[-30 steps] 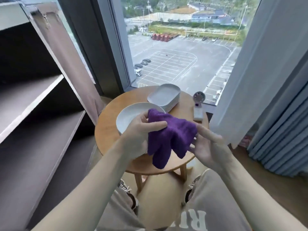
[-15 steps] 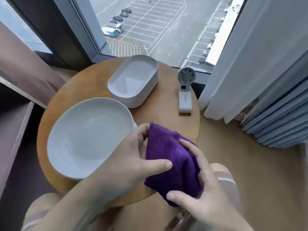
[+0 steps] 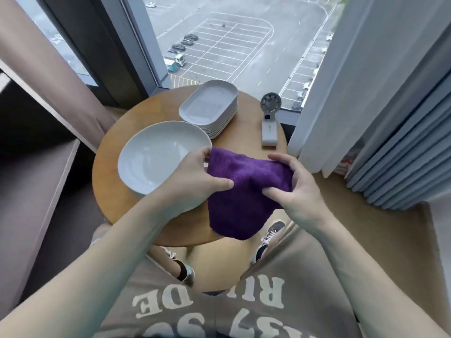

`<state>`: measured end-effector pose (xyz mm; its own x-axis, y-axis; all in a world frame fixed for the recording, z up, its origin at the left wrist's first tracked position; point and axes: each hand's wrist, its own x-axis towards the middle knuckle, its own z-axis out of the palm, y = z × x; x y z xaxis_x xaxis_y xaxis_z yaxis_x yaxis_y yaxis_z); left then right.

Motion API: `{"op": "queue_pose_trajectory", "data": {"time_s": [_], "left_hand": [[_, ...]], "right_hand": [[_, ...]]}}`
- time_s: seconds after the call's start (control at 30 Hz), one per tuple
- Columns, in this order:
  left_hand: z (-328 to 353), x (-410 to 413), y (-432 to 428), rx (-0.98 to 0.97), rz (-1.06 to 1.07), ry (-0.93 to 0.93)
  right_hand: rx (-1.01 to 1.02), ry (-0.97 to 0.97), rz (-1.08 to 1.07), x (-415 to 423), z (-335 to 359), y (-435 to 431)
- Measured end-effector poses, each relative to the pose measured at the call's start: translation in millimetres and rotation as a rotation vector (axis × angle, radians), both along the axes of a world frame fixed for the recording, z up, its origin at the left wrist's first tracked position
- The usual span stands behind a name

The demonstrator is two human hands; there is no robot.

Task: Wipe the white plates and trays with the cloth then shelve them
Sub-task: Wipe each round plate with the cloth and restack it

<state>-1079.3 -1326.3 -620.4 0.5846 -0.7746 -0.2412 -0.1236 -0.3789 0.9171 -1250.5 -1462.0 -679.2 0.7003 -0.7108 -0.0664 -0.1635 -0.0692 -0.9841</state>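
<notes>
A purple cloth hangs over the near side of a round wooden table. My left hand pinches its left edge and my right hand grips its right side, so the cloth is stretched between them. A round white plate lies on the table left of the cloth, partly under my left hand. Behind it stands a stack of several white oblong trays.
A small grey handheld fan lies at the table's right. Dark shelves stand to the left. A window is behind the table, with pale curtains at the right. My shoes show below the table.
The cloth has been spread wider between both hands. My right hand shifted from the lower edge up to the right side. The view has pulled back and shows more of the room.
</notes>
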Motion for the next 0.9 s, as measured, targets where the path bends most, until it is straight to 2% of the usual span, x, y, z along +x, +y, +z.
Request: {"op": "queue_pose_trajectory", "data": {"time_s": [0.33, 0.43, 0.5, 0.57, 0.63, 0.7, 0.77, 0.9], "left_hand": [[13.1, 16.3, 20.5, -0.075, -0.024, -0.035], [12.7, 21.5, 27.1, -0.094, 0.007, -0.010], [10.7, 23.7, 34.6, -0.057, 0.000, -0.097], [8.0, 24.6, 43.5, 0.038, -0.063, -0.283], [6.7, 25.8, 52.8, 0.057, -0.111, -0.392], [9.7, 29.1, 61.4, 0.048, -0.135, -0.402], [14.4, 33.2, 67.8, 0.040, -0.196, -0.420], [27.6, 40.9, 82.0, -0.022, -0.224, -0.545]], "right_hand": [[-0.258, 0.072, -0.054, -7.9, 32.6, 25.8], [-0.275, 0.171, 0.049, -6.6, 47.1, 28.7], [-0.322, 0.277, 0.169, -4.7, 57.8, 29.7], [-0.425, 0.331, 0.220, -0.4, 66.5, 31.4], [-0.517, 0.303, 0.216, 5.3, 73.8, 35.9], [-0.562, 0.275, 0.200, 11.3, 81.1, 40.6], [-0.496, 0.225, 0.203, 17.1, 86.7, 41.9], [0.033, -0.141, 0.163, 29.8, 90.8, 46.4]]}}
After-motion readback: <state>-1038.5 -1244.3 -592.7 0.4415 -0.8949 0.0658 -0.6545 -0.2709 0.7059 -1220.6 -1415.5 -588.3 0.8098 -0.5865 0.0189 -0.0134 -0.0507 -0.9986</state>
